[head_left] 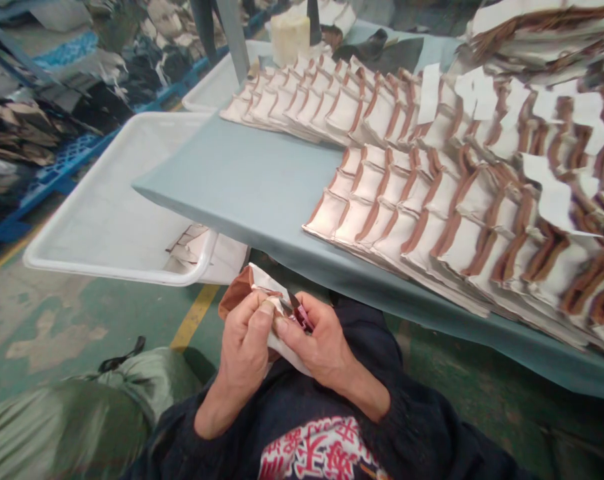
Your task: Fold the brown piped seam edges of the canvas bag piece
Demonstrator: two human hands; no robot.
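Note:
A brown and white fabric piece (pixel 237 291) is pinched between the thumb and fingers of my left hand (pixel 247 340), above my lap. My right hand (pixel 325 337) is closed round small thread snips (pixel 302 313) with dark blades and a pinkish handle. Its thumb also presses the fabric, close to my left thumb. The blade tips lie by the fabric's edge, partly hidden by my fingers. Just beyond my hands, rows of overlapping white and brown fabric pieces (pixel 367 207) lie on the blue-grey covered table (pixel 242 167).
A white plastic bin (pixel 107 200) stands left of the table, with a few fabric pieces low inside. A green sack (pixel 107 407) sits on the floor at my left. More stacked pieces (pixel 542 33) lie at the far right; blue pallets (pixel 62 160) hold dark bundles.

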